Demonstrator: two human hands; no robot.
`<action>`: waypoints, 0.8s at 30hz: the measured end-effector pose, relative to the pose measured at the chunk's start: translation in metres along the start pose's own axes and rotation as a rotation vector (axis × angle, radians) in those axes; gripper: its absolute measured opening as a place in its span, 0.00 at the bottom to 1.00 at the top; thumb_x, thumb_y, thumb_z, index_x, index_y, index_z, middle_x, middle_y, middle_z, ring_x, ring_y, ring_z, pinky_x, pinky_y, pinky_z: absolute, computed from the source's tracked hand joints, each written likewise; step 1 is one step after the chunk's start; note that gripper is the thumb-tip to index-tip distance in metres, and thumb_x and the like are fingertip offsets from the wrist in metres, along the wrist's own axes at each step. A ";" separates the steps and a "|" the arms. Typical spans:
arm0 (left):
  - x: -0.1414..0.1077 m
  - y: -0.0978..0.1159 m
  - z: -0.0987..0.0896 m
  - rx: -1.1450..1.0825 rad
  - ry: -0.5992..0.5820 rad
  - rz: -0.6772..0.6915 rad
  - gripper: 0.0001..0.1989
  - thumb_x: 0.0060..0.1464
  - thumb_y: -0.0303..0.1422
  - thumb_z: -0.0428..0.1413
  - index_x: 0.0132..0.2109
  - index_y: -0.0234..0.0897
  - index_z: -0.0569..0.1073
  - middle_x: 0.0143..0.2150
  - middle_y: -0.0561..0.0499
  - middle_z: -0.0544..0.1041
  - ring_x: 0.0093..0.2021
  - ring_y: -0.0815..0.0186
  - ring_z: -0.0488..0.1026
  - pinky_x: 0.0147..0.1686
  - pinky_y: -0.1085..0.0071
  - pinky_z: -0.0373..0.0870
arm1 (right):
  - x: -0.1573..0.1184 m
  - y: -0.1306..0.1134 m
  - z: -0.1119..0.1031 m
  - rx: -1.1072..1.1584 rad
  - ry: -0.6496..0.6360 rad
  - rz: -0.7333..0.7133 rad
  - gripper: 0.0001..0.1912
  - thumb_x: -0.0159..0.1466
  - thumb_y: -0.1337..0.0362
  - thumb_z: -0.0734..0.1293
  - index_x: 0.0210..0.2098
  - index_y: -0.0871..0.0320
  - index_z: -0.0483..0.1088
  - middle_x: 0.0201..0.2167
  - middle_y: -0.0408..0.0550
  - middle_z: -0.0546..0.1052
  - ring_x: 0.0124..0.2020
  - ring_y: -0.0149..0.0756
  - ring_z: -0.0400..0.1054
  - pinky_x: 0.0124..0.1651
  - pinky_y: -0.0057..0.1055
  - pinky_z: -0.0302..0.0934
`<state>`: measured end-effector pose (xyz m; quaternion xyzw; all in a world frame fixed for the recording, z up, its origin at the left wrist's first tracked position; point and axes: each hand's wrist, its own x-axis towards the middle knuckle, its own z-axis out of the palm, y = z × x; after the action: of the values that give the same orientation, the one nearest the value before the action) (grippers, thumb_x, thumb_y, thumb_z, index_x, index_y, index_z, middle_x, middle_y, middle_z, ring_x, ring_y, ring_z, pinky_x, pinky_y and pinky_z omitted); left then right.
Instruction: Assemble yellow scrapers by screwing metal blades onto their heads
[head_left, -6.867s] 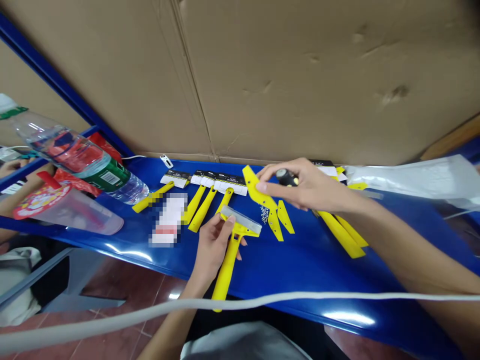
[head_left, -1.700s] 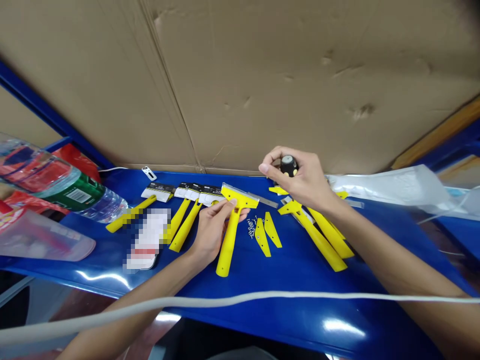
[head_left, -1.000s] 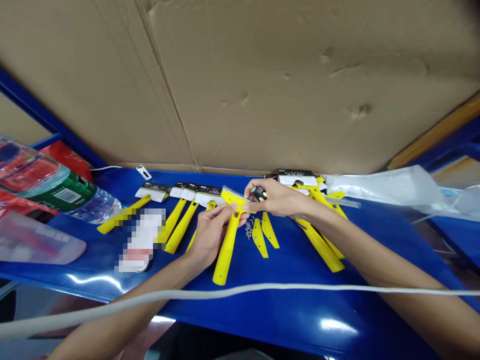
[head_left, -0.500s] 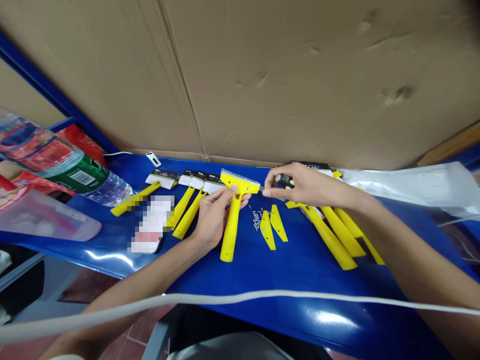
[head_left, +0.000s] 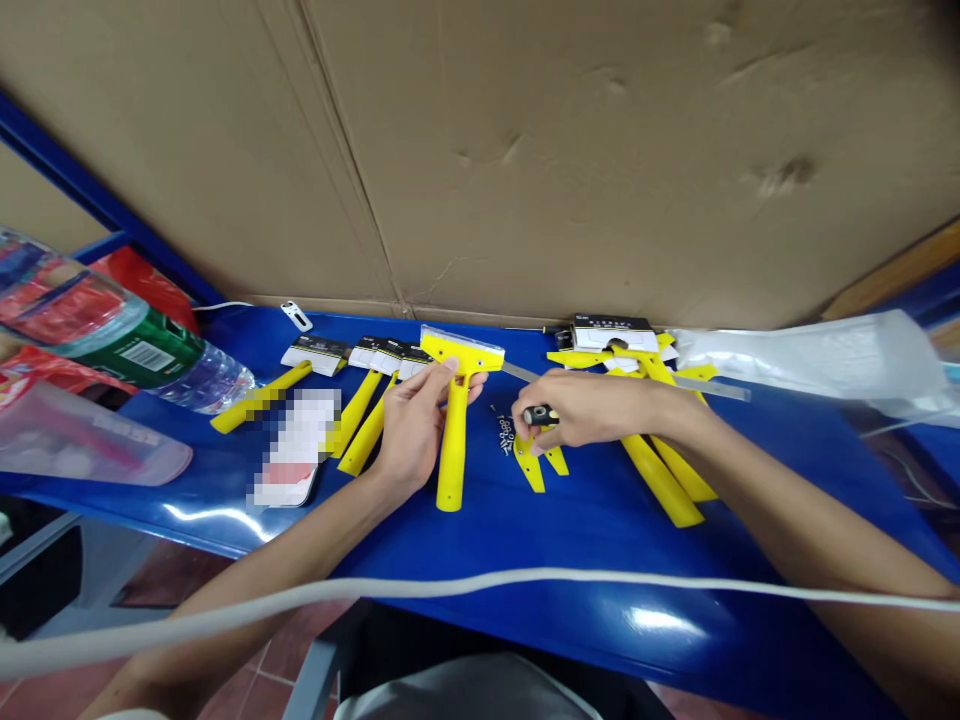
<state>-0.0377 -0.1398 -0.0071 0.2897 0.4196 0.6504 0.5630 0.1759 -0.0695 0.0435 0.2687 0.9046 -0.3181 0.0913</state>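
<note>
A yellow scraper [head_left: 452, 440] with a clear strip along its head is upright in my left hand [head_left: 414, 425], whose fingers close around the neck below the head. My right hand [head_left: 581, 412] is closed on a screwdriver [head_left: 538, 415] with a black and yellowish handle; its shaft and tip are hidden. This hand is over two yellow cover plates [head_left: 532, 474], partly covering them, beside a small pile of screws [head_left: 505, 435]. A thin metallic strip [head_left: 517, 372] shows between the scraper head and my right hand.
More yellow scrapers [head_left: 664, 480] with black-and-white cards lie right, others [head_left: 367, 420] left. A pixelated phone-like object [head_left: 300, 450], a water bottle [head_left: 142, 345] and a translucent cup [head_left: 90, 435] are on the left. A white plastic bag [head_left: 810, 365] lies right. A white cable [head_left: 480, 583] crosses in front.
My right hand has moved the screwdriver away from the scraper's head, down toward the cover plates and screws. My left hand still holds the scraper.
</note>
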 end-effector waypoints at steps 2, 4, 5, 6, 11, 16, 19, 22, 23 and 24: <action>0.000 0.000 0.000 0.005 0.003 0.000 0.12 0.59 0.35 0.70 0.44 0.30 0.84 0.43 0.41 0.87 0.47 0.54 0.87 0.55 0.56 0.83 | 0.002 0.000 0.001 0.022 -0.005 -0.002 0.04 0.67 0.64 0.74 0.40 0.55 0.83 0.39 0.44 0.85 0.37 0.37 0.75 0.41 0.32 0.61; 0.001 0.000 0.000 0.008 0.006 -0.004 0.12 0.59 0.35 0.70 0.44 0.30 0.84 0.43 0.41 0.87 0.48 0.53 0.87 0.55 0.56 0.83 | 0.005 0.000 0.004 0.023 0.012 0.004 0.03 0.66 0.65 0.74 0.39 0.55 0.83 0.37 0.44 0.85 0.37 0.37 0.75 0.40 0.32 0.60; 0.001 0.000 0.000 0.009 0.006 -0.005 0.12 0.59 0.36 0.70 0.44 0.30 0.84 0.43 0.41 0.88 0.48 0.53 0.87 0.55 0.56 0.83 | 0.006 0.000 0.006 0.019 0.026 0.002 0.03 0.66 0.65 0.75 0.39 0.55 0.83 0.37 0.45 0.85 0.38 0.38 0.76 0.40 0.32 0.60; 0.001 0.000 0.000 0.009 0.006 -0.006 0.12 0.59 0.35 0.70 0.44 0.30 0.84 0.43 0.41 0.88 0.49 0.53 0.87 0.55 0.56 0.83 | 0.008 0.000 0.009 0.013 0.042 -0.003 0.03 0.65 0.65 0.75 0.38 0.55 0.83 0.36 0.45 0.85 0.38 0.39 0.76 0.40 0.32 0.60; 0.000 -0.001 0.000 0.001 0.014 -0.006 0.12 0.57 0.35 0.71 0.43 0.32 0.84 0.43 0.42 0.88 0.50 0.53 0.86 0.56 0.58 0.83 | 0.016 0.004 0.020 0.025 0.041 -0.063 0.04 0.63 0.68 0.72 0.35 0.55 0.82 0.33 0.45 0.84 0.33 0.37 0.74 0.36 0.32 0.59; 0.000 -0.002 -0.002 0.010 -0.016 -0.042 0.13 0.56 0.36 0.72 0.42 0.31 0.84 0.43 0.42 0.87 0.48 0.53 0.87 0.53 0.58 0.84 | 0.015 0.000 0.017 0.086 -0.009 -0.083 0.04 0.62 0.70 0.71 0.34 0.56 0.80 0.32 0.45 0.83 0.31 0.35 0.74 0.36 0.30 0.60; -0.001 -0.003 -0.002 0.035 -0.030 -0.099 0.13 0.54 0.36 0.73 0.40 0.30 0.84 0.42 0.41 0.87 0.45 0.54 0.87 0.51 0.60 0.84 | 0.005 -0.008 0.007 0.121 0.029 -0.103 0.05 0.62 0.70 0.71 0.36 0.56 0.81 0.35 0.44 0.85 0.34 0.35 0.76 0.38 0.29 0.62; -0.001 -0.002 -0.001 0.046 -0.053 -0.140 0.13 0.54 0.36 0.73 0.40 0.29 0.84 0.41 0.41 0.87 0.44 0.55 0.87 0.49 0.63 0.85 | -0.008 -0.016 -0.005 0.147 0.176 -0.132 0.05 0.63 0.69 0.71 0.36 0.56 0.80 0.36 0.43 0.85 0.34 0.33 0.76 0.40 0.28 0.64; -0.002 -0.001 -0.001 0.042 -0.056 -0.148 0.13 0.54 0.36 0.73 0.40 0.29 0.84 0.41 0.41 0.87 0.44 0.55 0.87 0.49 0.63 0.85 | -0.011 -0.017 -0.008 0.158 0.233 -0.143 0.04 0.63 0.69 0.71 0.36 0.57 0.80 0.35 0.43 0.85 0.34 0.33 0.76 0.40 0.28 0.64; -0.002 -0.001 -0.001 0.038 -0.055 -0.155 0.13 0.53 0.36 0.74 0.40 0.29 0.84 0.41 0.41 0.87 0.43 0.56 0.87 0.49 0.64 0.85 | -0.013 -0.018 -0.010 0.169 0.290 -0.152 0.04 0.63 0.69 0.71 0.36 0.57 0.80 0.35 0.43 0.85 0.34 0.33 0.76 0.39 0.28 0.64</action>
<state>-0.0375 -0.1419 -0.0087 0.2847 0.4376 0.5884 0.6174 0.1767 -0.0809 0.0652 0.2495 0.8960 -0.3567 -0.0873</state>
